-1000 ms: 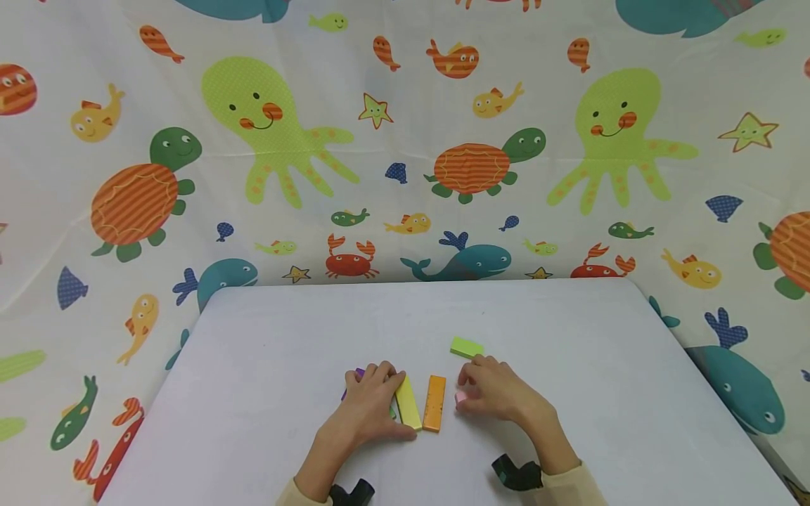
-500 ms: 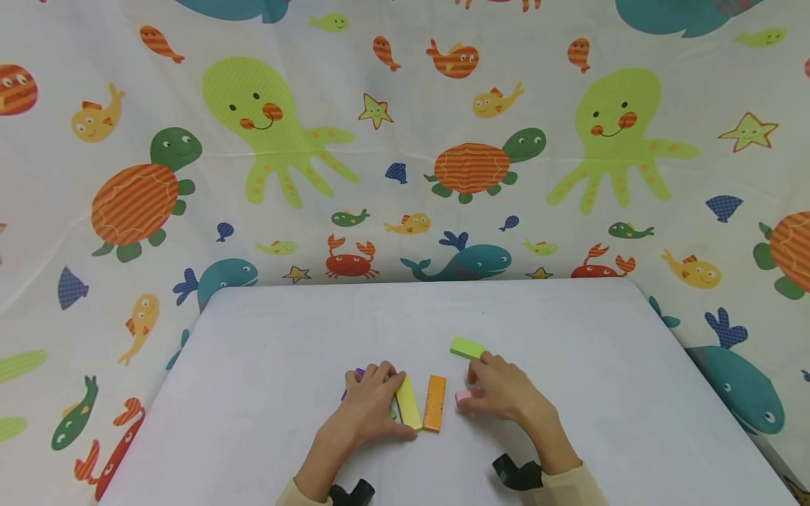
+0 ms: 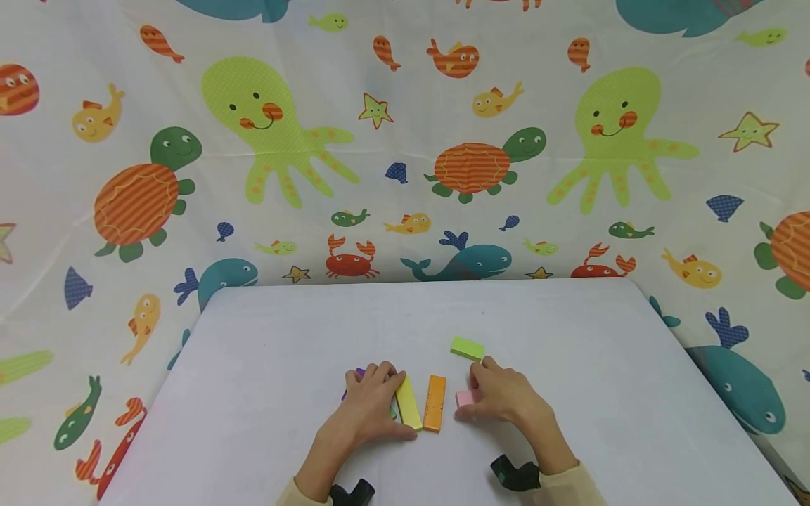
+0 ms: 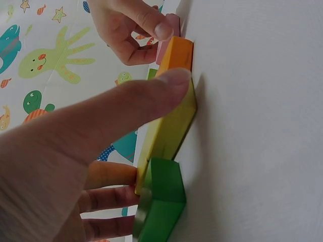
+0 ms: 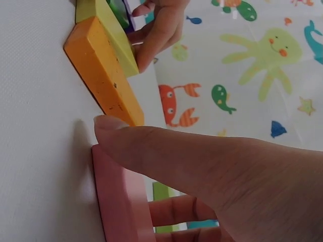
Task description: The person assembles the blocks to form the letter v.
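Observation:
My left hand (image 3: 370, 400) holds a yellow block (image 3: 408, 404) lengthwise, its thumb at the near end and fingers toward the far end. Under that hand lie a green block (image 4: 166, 201) and a purple block (image 3: 360, 372), both mostly hidden in the head view. An orange block (image 3: 434, 404) lies just right of the yellow one. On the other side of it, my right hand (image 3: 506, 393) grips a pink block (image 5: 118, 196), with the thumb at its near end and the fingers behind. Beyond that hand's fingertips is a lime green block (image 3: 467, 348).
All the blocks lie on a white table (image 3: 285, 337). A white cloth (image 3: 405, 190) printed with sea animals hangs behind it and along the sides. Black wrist devices (image 3: 515, 473) sit at both sleeves.
My right hand's fingers have shifted a little right and toward me, so more of the pink block shows. The left hand and the other blocks have stayed put.

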`<state>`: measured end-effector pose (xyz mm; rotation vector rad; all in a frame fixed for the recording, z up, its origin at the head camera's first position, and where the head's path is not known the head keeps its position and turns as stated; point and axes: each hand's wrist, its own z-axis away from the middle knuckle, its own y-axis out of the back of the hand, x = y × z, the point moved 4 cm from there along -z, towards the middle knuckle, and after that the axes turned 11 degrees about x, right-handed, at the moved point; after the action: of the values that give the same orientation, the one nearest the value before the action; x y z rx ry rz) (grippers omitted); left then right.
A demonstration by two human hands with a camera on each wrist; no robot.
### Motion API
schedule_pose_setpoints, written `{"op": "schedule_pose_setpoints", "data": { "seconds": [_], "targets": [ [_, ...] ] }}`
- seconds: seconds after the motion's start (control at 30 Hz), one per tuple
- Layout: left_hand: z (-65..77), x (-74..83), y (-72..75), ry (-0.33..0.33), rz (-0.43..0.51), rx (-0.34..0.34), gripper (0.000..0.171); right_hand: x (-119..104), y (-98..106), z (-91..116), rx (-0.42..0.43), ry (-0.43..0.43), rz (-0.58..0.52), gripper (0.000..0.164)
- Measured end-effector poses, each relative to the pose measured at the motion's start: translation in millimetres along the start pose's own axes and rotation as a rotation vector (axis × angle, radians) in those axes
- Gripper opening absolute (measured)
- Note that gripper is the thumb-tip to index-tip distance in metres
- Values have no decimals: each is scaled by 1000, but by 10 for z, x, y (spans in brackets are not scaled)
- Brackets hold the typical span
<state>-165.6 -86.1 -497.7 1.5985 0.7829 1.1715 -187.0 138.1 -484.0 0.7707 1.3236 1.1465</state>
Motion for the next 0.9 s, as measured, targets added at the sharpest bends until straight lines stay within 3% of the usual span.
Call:
{"op": "schedule_pose_setpoints", "data": {
  "seconds": [0.9],
  "targets": [
    [1,-3,-5,-12,-1,12,95,76,49,-44,41,17,-44,38]
  ]
}}
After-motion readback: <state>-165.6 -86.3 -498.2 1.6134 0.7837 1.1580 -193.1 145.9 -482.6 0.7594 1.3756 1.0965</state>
